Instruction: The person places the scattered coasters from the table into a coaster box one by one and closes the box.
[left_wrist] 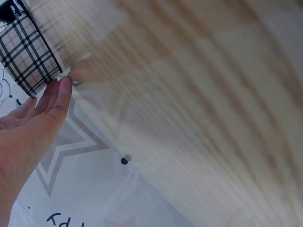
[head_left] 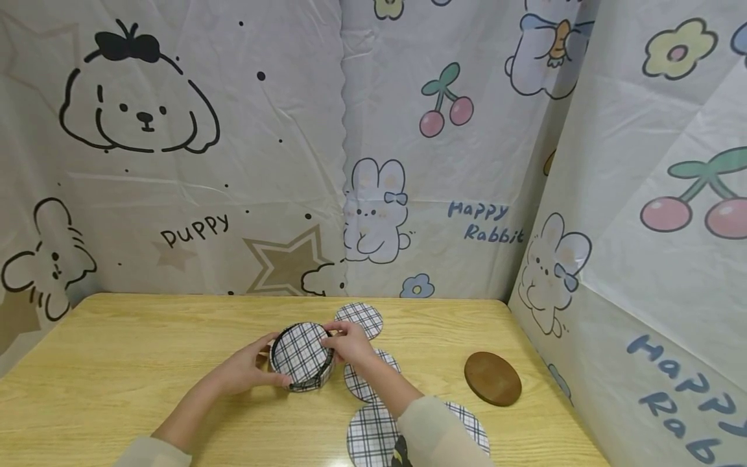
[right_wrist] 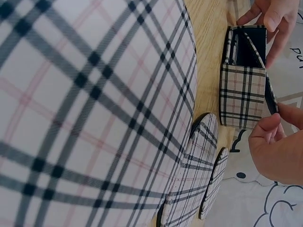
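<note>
A round plaid coaster holder (head_left: 325,375) with a dark inside stands on the table, its cut-out side showing in the right wrist view. My left hand (head_left: 244,370) grips it from the left, thumb at the near side and fingers at the far side. At its mouth lies a round plaid coaster (head_left: 299,353), tilted, with one edge down in the holder. My right hand (head_left: 352,344) pinches the raised edge of this coaster between thumb and fingers. Below the tilted coaster, more plaid edges (right_wrist: 232,47) show inside the holder. The left wrist view catches only the holder's plaid wall (left_wrist: 29,54) by my fingertips.
Several loose plaid coasters lie right of the holder: a far one (head_left: 363,318), one beneath my right forearm (head_left: 357,384), and larger near ones (head_left: 370,436) partly hidden by the sleeve. A brown round disc (head_left: 493,379) lies farther right. Printed cloth (head_left: 280,168) hangs behind the table.
</note>
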Available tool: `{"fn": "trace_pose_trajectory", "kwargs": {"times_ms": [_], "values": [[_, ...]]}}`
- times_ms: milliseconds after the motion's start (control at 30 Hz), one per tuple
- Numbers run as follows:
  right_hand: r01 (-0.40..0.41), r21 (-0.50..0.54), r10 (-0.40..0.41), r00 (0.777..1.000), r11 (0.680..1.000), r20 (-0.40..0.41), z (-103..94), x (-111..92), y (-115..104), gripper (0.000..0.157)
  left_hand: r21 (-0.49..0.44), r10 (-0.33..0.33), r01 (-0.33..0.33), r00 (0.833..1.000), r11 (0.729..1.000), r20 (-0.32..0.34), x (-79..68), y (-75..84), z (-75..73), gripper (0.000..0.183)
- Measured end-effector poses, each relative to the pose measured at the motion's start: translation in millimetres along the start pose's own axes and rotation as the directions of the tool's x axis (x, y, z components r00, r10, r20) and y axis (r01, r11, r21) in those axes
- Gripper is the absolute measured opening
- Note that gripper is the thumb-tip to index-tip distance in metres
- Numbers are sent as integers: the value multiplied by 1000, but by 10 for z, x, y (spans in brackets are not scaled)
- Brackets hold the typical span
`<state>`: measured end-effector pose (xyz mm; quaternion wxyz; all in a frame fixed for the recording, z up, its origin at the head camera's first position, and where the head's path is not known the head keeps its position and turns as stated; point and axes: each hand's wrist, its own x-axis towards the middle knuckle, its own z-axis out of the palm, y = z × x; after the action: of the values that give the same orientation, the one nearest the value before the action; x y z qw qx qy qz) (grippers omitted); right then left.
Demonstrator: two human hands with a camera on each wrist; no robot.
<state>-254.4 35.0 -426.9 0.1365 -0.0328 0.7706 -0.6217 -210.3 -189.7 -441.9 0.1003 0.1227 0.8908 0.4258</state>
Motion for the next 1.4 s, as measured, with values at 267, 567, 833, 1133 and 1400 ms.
{"fn": "trace_pose_trajectory", "kwargs": {"times_ms": [267,567,833,1133,1400], "values": [[-2,-81,2,1000,997,6,-31,23,51,30,-7,-15,15,1000,1000,12,1,3,2,97],[3,-169,-1,1000,986,12,-71,25,89,31,-2,7,-7,1000,1000,-6,7,-11,5,96],[57,-235,-46,998,970,50,-239,-41,8,30,4,20,-20,1000,1000,-24,24,-45,20,97],[122,-406,-83,990,906,111,-615,-209,-19,30,1,20,-20,1000,1000,-23,15,-31,12,97],[196,-555,-112,977,808,182,-1052,-381,82,33,6,3,-3,1000,1000,-15,9,-11,9,98]]}}
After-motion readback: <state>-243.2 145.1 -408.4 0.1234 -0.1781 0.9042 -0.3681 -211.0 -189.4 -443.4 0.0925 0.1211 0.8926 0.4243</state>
